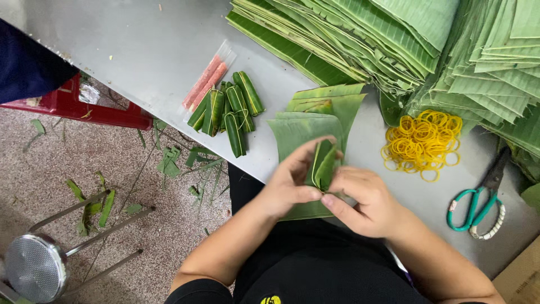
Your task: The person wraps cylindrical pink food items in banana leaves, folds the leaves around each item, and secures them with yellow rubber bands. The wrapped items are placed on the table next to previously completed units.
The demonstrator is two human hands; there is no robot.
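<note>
My left hand (292, 183) and my right hand (363, 197) together pinch a small folded banana-leaf roll (323, 163) at the near edge of a grey metal table (152, 50). Under and behind the roll lies a short stack of cut leaf pieces (312, 115). Left of it, several finished green leaf-wrapped rolls (230, 110) lie in a loose pile. Beside that pile sits a clear plastic packet of pink sticks (205, 80).
A heap of yellow rubber bands (422, 141) lies right of the hands, with teal-handled scissors (478, 197) further right. Large stacks of banana leaves (394, 39) fill the far side. Below the table: leaf scraps, a metal stool (36, 264), a red stool (95, 110).
</note>
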